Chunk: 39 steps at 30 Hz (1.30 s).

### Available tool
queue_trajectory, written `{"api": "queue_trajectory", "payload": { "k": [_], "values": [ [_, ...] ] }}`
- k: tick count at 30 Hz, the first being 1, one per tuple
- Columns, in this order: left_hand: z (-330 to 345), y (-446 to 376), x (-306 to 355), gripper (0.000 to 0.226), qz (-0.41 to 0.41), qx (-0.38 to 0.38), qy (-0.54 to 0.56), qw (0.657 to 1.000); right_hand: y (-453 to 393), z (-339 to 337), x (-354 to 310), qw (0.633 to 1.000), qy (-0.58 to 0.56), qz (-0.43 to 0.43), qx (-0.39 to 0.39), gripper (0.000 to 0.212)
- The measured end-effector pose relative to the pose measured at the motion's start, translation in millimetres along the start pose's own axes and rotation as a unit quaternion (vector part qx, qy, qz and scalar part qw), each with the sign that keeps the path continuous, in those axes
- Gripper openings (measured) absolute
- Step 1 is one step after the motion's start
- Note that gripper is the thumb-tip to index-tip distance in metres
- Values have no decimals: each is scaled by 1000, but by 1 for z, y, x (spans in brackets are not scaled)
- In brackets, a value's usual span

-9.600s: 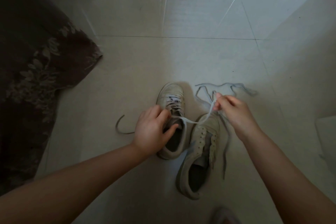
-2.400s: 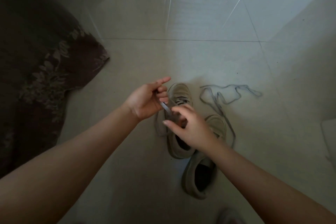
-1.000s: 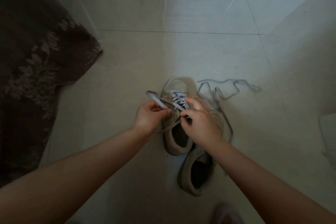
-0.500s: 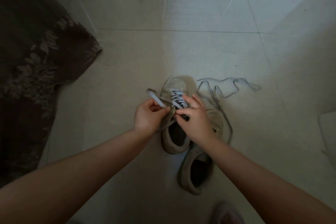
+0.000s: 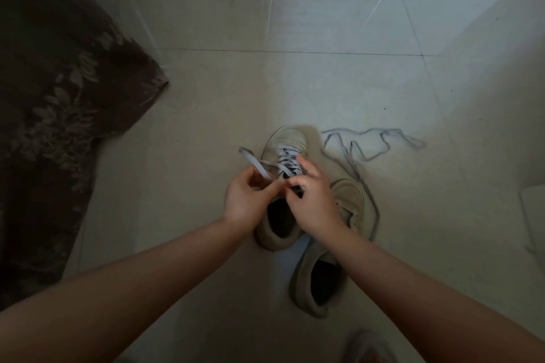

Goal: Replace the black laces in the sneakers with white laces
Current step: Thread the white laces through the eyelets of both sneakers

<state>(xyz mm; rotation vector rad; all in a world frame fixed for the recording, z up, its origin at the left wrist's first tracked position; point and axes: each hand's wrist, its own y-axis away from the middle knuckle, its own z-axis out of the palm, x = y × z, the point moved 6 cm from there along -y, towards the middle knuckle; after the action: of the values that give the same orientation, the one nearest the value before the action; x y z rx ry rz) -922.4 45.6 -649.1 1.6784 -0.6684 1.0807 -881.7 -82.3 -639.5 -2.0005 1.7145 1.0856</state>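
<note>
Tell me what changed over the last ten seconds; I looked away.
The right hand left the near sneaker and joined the left hand over the far sneaker; both now pinch the white lace at its upper eyelets. The sneakers and the loose lace on the floor stayed put.

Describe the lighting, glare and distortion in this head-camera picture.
Head view: dim overall, brightest on the glossy pale tiled floor at top, where streaks of glare cross it; the dark floral fabric sinks into shadow; wide-angle distortion swells the forearms near the bottom edge; the left hand and right hand look slightly soft.
</note>
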Motion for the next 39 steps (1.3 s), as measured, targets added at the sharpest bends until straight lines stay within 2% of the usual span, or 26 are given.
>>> {"api": "queue_trajectory", "payload": {
  "k": [3,7,9,11,13,15,16,18,19,20,21,23,24,25,26,28,31,33,34,35,37,38,39],
  "values": [
    [0,-1,2,15,31,-9,-55,998,2,0,-3,1000,-13,2,-6,7],
    [-2,-3,3,12,63,6,-91,994,4,-8,-6,999,-51,-9,4,17],
    [-5,-5,1,17,61,24,-96,993,7,-18,-9,994,-106,5,5,22],
    [-7,-9,-1,19,52,35,-90,994,8,-33,-9,981,-188,44,24,16],
    [-7,-12,1,19,52,36,-90,994,6,-43,-5,937,-336,89,43,12],
    [-6,-14,3,19,65,40,-93,993,6,-42,-3,850,-509,135,18,18],
    [-6,-16,4,19,70,43,-98,992,7,-39,-4,812,-560,164,8,21],
    [-5,-18,6,20,83,45,-112,989,9,-33,0,781,-588,209,25,26],
    [-5,-19,6,20,89,44,-117,988,9,-31,6,781,-580,230,35,28],
    [-6,-19,7,21,92,43,-117,988,9,-32,10,798,-550,241,43,28],
    [-6,-19,7,22,92,42,-114,988,8,-37,15,851,-470,229,43,26],
    [-8,-19,7,29,88,40,-108,989,3,-52,17,980,-163,118,-10,17],
    [-8,-19,8,33,90,40,-106,989,3,-53,15,996,-5,58,-61,14],
    [-8,-18,8,37,95,39,-107,989,4,-50,13,989,106,18,-103,15],
    [-8,-18,9,41,101,38,-112,988,8,-49,11,976,171,0,-137,15],
    [-7,-17,9,45,108,35,-119,986,13,-48,3,973,180,-40,-136,14],
    [-7,-18,9,45,119,36,-126,984,20,-54,-11,986,53,-113,-109,16],
    [-7,-18,9,43,125,36,-133,983,24,-60,-19,985,-100,-99,-103,20],
    [-7,-19,9,42,127,37,-134,982,25,-61,-23,970,-205,-62,-114,27],
    [-7,-19,10,41,130,37,-136,981,26,-59,-24,936,-329,-14,-122,36],
    [-6,-19,11,38,138,34,-141,980,23,-51,-18,829,-542,86,-106,44],
    [-5,-18,11,37,140,32,-145,979,23,-46,-14,782,-600,137,-97,43],
    [-4,-18,11,36,140,28,-148,979,23,-41,-7,751,-627,184,-92,44]
  ]
}}
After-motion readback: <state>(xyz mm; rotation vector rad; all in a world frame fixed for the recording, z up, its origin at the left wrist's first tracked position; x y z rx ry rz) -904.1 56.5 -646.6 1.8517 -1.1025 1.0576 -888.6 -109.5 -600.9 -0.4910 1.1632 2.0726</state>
